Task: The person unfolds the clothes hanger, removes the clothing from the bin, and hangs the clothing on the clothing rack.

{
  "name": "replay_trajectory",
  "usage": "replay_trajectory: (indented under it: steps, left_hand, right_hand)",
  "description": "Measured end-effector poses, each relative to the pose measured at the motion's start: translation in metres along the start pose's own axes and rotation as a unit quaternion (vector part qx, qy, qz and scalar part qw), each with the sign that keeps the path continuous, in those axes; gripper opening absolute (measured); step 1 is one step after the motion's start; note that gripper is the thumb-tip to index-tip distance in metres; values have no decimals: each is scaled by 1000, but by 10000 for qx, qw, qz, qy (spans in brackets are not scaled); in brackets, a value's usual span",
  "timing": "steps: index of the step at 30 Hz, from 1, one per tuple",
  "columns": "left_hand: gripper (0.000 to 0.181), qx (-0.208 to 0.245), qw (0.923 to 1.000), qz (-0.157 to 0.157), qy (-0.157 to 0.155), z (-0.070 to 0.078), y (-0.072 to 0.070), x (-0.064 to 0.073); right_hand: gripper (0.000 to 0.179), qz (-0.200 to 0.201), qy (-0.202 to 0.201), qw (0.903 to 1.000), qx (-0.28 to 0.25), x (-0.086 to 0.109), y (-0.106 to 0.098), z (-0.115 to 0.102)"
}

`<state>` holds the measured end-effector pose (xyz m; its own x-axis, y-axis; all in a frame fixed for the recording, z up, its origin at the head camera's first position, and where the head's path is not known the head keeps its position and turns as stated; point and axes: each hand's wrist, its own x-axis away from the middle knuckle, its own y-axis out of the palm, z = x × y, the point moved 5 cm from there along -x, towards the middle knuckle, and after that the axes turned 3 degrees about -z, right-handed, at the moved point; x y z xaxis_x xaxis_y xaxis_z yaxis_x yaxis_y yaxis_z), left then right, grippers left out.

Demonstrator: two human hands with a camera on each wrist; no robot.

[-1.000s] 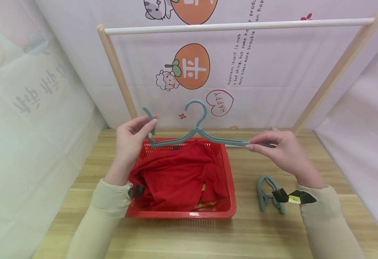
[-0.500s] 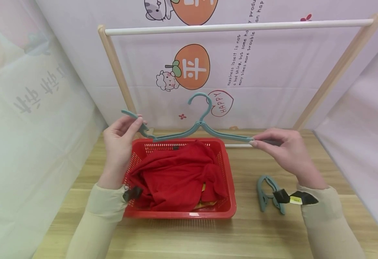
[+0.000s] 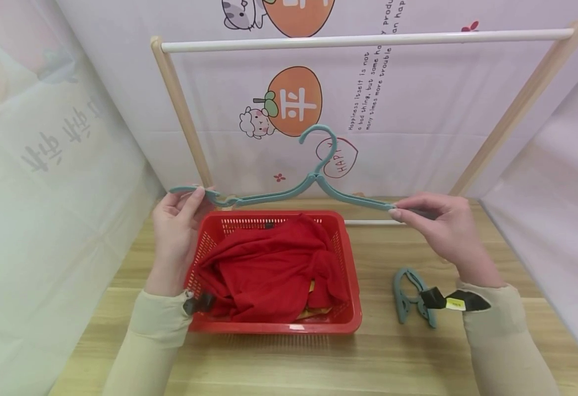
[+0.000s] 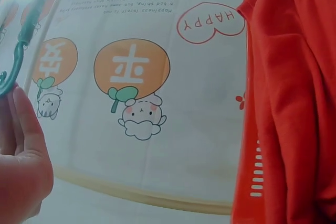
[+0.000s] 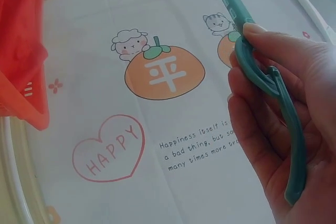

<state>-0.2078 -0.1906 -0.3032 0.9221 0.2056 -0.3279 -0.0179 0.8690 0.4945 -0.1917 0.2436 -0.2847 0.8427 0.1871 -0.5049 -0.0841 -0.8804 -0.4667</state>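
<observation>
A teal folding clothes hanger (image 3: 269, 197) is held up level above the far rim of the basket, its hook pointing up and its two arms spread. My left hand (image 3: 174, 234) pinches the hinged end section at its left, which sticks outward. The right hand (image 3: 445, 225) grips the right end between thumb and fingers. In the right wrist view, the hanger's folding end piece (image 5: 297, 150) runs back across the palm. Below the hanger, a red garment (image 3: 274, 269) lies crumpled in a red plastic basket (image 3: 289, 328), with a bit of yellow showing under it.
A folded teal hanger (image 3: 400, 300) lies on the wooden table (image 3: 378, 357) beside the basket, near the right sleeve. Behind stands a rack with a white crossbar (image 3: 368, 40) and wooden posts (image 3: 182, 115). A printed white cloth (image 3: 408, 143) covers the back wall.
The hanger has risen and shifted right. Its left end section has swung from nearly upright to almost level, with my left hand moving left and down. The right hand has moved slightly right.
</observation>
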Motion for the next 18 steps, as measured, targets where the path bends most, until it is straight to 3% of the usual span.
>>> replay_trajectory:
  steps: [8,18]
  left_hand:
    - [6,629,9963,-582,-2,-4,1,7]
    - [11,1196,9880,-980,68,-5,-2,9]
  right_hand:
    - [13,251,161,9993,-242,-2,-6,3]
    - [15,-227,285,9993,-108,-2,-6,4]
